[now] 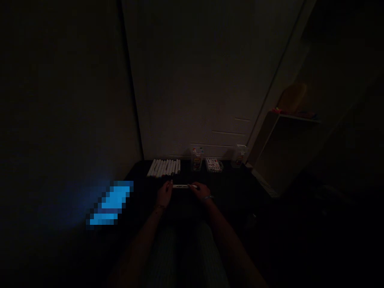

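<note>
A white marker (181, 186) with dark print lies level between my two hands, over the front part of a dark table. My left hand (165, 193) is closed round its left end, and my right hand (200, 191) grips its right end. Beyond my left hand, a row of white markers (164, 167) lies side by side on the table. The scene is very dark, so finer details of the fingers are hard to make out.
A clear container (197, 160) holding some small things stands at the back, beside a clear case of markers (214, 165). Another clear container (239, 156) is at the back right. A bright blurred screen (115, 202) glows at left. A wooden cabinet (270, 140) stands at right.
</note>
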Available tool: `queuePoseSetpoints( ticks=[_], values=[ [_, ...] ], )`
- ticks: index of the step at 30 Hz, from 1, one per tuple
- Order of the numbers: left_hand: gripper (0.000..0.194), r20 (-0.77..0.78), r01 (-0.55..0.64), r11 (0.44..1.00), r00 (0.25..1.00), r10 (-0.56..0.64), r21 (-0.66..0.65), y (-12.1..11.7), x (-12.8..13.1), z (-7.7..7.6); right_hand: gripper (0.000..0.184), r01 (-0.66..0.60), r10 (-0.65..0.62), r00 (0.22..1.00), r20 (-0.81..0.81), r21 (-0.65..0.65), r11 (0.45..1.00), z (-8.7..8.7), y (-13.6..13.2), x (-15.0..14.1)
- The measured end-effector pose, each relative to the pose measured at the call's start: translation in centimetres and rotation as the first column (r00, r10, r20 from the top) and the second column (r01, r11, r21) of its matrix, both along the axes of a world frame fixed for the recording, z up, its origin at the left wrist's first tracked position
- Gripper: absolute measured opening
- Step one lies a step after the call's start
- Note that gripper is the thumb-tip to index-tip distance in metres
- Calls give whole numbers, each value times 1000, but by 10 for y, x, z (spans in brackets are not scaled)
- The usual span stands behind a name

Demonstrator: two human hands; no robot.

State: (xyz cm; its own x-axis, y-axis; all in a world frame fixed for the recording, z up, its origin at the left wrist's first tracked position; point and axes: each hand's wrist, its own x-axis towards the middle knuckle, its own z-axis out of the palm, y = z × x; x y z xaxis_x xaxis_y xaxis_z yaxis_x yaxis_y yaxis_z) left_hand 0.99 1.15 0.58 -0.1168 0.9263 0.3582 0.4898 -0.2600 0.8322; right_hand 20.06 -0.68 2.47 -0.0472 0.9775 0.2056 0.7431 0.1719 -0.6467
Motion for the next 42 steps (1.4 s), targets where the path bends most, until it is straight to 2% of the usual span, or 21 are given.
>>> queuePoseSetpoints(
  ticks=[5, 8, 13, 17, 26, 42],
  values=[
    [37, -37, 31, 1000, 999, -31, 1, 1, -1, -1, 41, 33, -35, 998, 49, 40, 999, -1, -1, 0],
    [37, -42, 51, 999, 998, -52, -11, 2, -2, -1, 39, 36, -37, 997, 70, 22, 999, -1, -1, -1],
    [36, 31, 98, 995, 995, -97, -33, 2, 0, -2, 39, 96, -96, 993, 72, -6, 995, -2, 0, -1],
    [37, 87, 109, 993, 991, -105, -48, 1, 3, -1, 39, 97, -97, 993, 60, 9, 995, -4, 1, 0],
    [32, -31, 71, 996, 997, -72, -50, -2, 3, 1, 40, 106, -107, 990, 92, 16, 994, -3, 1, 0],
    [28, -77, 85, 996, 993, -88, -39, 3, -3, -7, 39, 117, -118, 991, 59, 29, 993, -6, 2, 0]
  ],
)
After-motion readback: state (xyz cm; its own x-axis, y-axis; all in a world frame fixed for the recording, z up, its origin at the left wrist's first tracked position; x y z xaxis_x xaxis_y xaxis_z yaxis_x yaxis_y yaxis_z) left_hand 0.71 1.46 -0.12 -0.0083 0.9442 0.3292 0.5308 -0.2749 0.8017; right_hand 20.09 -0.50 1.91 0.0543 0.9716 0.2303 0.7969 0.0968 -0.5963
